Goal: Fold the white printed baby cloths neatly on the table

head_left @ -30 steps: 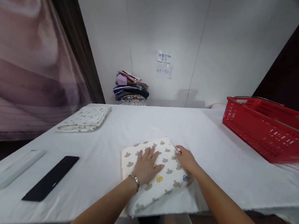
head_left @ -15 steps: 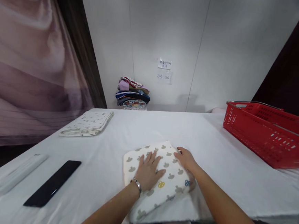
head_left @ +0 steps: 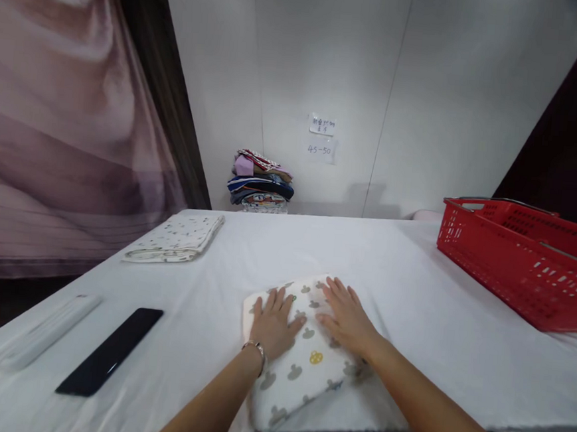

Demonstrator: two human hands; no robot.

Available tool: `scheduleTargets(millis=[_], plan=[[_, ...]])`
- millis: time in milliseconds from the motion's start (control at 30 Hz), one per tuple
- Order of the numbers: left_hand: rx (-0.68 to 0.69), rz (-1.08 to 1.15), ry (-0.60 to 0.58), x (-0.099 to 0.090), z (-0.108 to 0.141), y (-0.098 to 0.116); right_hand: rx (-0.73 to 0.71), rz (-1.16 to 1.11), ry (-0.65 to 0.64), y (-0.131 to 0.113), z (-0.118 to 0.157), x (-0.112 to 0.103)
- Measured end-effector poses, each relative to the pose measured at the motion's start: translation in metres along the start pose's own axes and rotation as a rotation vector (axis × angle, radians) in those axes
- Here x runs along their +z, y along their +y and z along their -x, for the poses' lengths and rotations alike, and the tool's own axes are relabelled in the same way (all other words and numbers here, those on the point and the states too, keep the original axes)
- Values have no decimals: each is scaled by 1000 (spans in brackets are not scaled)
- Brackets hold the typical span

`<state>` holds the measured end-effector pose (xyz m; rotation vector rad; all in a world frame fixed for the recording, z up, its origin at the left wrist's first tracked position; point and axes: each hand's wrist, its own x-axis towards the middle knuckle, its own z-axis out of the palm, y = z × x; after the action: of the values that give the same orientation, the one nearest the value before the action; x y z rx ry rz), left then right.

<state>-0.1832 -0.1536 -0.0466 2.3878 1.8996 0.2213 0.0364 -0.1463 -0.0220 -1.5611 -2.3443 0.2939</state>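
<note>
A folded white cloth point(head_left: 301, 370) with grey mushroom shapes and a yellow motif lies at the table's near edge. My left hand point(head_left: 274, 325) rests flat on its left half, fingers spread, a metal band on the wrist. On the upper right part of the cloth lies my right hand point(head_left: 348, 317), palm down and fingers apart. Neither hand grips anything. Both cover part of the print.
A folded patterned cloth point(head_left: 179, 237) lies at the table's far left. Nearer stand out a black flat slab point(head_left: 110, 352) and a long white packet point(head_left: 42, 333). A red basket point(head_left: 519, 264) sits at right. Stacked clothes point(head_left: 261, 184) are by the back wall.
My right hand has moved from the cloth's right edge onto its top, with fingers now spread. My left hand stays on the cloth, shifted slightly. The view has turned a little left.
</note>
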Motion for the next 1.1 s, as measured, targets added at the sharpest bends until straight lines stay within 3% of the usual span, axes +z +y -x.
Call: scheduleTargets(millis=[100, 167, 300, 467, 633, 767, 833, 933, 1000, 1100], plan=[[1, 18, 20, 5, -1, 0, 59, -17, -202, 2, 3, 9], [-2, 51, 15, 2, -2, 0, 95, -17, -237, 8, 3, 12], [-27, 134, -5, -10, -2, -2, 94, -9, -234, 4, -3, 7], [-119, 39, 88, -11, -1, -12, -54, 48, -69, -15, -26, -1], [-110, 33, 45, 4, 0, -22, 26, 16, -197, 2, -43, 16], [-113, 49, 41, 4, -2, -20, 39, -74, -208, 11, -47, 22], [-122, 87, 33, 0, -3, -20, 90, -199, -199, 11, -48, 17], [-165, 246, 65, -7, 1, -26, 249, -403, -42, 19, -42, 7], [-250, 414, 144, -8, 10, -34, 367, -465, 54, 33, -30, 3], [-438, 702, 207, -7, 32, -45, 495, -468, 33, 57, -4, 3]])
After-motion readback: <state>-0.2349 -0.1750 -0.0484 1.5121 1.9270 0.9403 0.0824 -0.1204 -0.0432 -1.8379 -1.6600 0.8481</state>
